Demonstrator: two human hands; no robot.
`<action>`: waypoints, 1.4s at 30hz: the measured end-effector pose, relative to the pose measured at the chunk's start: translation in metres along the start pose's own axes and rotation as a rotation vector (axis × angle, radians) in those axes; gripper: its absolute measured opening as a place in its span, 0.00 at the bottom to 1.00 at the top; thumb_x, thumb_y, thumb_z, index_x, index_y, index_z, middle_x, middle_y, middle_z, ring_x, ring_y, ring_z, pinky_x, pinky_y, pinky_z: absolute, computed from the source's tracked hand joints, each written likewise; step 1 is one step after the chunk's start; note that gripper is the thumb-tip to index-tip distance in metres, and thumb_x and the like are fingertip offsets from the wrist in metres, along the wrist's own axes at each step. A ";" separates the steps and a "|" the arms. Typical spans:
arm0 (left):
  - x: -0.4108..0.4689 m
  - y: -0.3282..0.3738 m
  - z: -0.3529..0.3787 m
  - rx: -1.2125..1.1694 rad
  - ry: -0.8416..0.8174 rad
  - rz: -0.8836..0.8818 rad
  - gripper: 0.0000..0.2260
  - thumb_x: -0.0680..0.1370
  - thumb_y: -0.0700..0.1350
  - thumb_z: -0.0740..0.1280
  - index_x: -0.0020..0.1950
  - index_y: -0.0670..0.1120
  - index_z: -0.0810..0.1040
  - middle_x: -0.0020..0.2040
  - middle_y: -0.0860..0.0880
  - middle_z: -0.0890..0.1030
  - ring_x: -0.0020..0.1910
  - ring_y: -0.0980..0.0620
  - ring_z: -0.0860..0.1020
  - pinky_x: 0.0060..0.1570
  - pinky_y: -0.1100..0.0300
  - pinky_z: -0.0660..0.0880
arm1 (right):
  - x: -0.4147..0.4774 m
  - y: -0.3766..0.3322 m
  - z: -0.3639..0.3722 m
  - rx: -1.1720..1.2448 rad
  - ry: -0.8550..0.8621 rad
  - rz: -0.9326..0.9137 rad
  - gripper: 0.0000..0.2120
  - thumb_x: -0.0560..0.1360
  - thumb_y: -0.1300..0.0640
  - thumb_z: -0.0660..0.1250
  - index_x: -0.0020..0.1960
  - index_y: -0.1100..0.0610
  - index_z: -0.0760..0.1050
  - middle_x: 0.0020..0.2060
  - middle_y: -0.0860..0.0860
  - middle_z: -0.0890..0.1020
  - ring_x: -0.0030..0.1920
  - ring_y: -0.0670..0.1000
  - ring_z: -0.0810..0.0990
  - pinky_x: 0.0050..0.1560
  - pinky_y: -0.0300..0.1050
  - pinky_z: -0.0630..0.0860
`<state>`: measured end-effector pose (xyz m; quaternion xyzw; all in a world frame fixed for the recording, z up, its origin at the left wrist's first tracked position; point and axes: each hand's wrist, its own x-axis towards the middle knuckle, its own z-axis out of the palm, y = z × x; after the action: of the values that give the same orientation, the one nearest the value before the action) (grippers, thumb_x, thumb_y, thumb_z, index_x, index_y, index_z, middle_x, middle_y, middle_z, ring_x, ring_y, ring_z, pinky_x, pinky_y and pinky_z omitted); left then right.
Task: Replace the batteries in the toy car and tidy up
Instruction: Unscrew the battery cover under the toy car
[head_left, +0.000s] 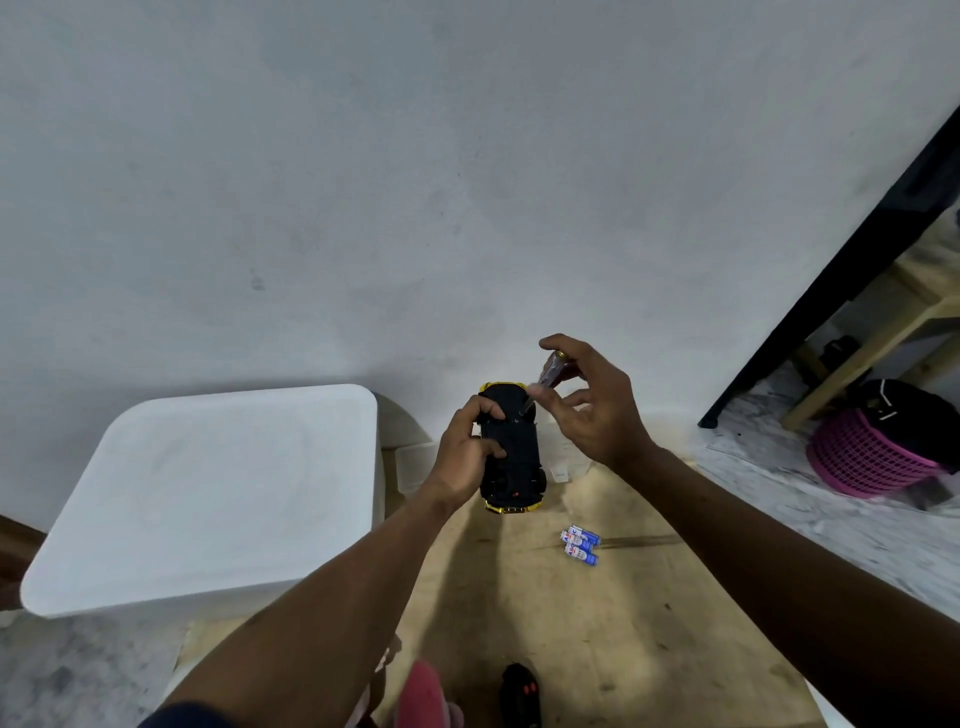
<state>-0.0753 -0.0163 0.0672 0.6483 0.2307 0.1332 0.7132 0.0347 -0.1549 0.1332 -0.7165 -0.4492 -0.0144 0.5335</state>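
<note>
- Black remote sits low at six o'clock.
- Batteries lie at four o'clock of the toy car.
- Left hand grips the upturned car; right hand pinches the screwdriver, tip on the underside towards twelve o'clock.

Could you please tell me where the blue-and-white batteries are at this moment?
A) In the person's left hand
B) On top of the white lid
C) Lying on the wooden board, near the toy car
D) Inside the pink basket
C: the batteries lie loose on the wooden board, apart from the toy car, which the left hand grips while the right hand holds the screwdriver.
</note>
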 end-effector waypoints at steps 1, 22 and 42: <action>0.001 0.001 -0.001 0.003 0.008 -0.003 0.18 0.58 0.35 0.62 0.42 0.54 0.73 0.52 0.47 0.76 0.50 0.45 0.72 0.41 0.52 0.73 | 0.003 0.000 0.001 -0.007 0.029 -0.014 0.18 0.75 0.61 0.74 0.63 0.54 0.75 0.45 0.52 0.80 0.45 0.51 0.82 0.32 0.51 0.81; 0.008 0.020 -0.012 0.002 0.063 -0.008 0.17 0.59 0.36 0.61 0.42 0.53 0.73 0.52 0.47 0.76 0.47 0.45 0.73 0.39 0.53 0.74 | 0.021 -0.018 0.020 0.028 0.204 -0.065 0.16 0.76 0.68 0.68 0.63 0.59 0.78 0.45 0.53 0.82 0.47 0.50 0.84 0.41 0.47 0.84; 0.006 0.034 -0.015 -0.033 0.088 -0.010 0.18 0.67 0.26 0.59 0.48 0.46 0.71 0.48 0.48 0.76 0.41 0.49 0.74 0.30 0.63 0.73 | 0.025 -0.026 0.026 0.076 0.159 -0.023 0.21 0.75 0.72 0.66 0.66 0.58 0.77 0.48 0.54 0.82 0.48 0.50 0.83 0.49 0.41 0.82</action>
<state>-0.0735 0.0039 0.0986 0.6289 0.2631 0.1619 0.7135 0.0210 -0.1179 0.1541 -0.6872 -0.4138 -0.0605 0.5940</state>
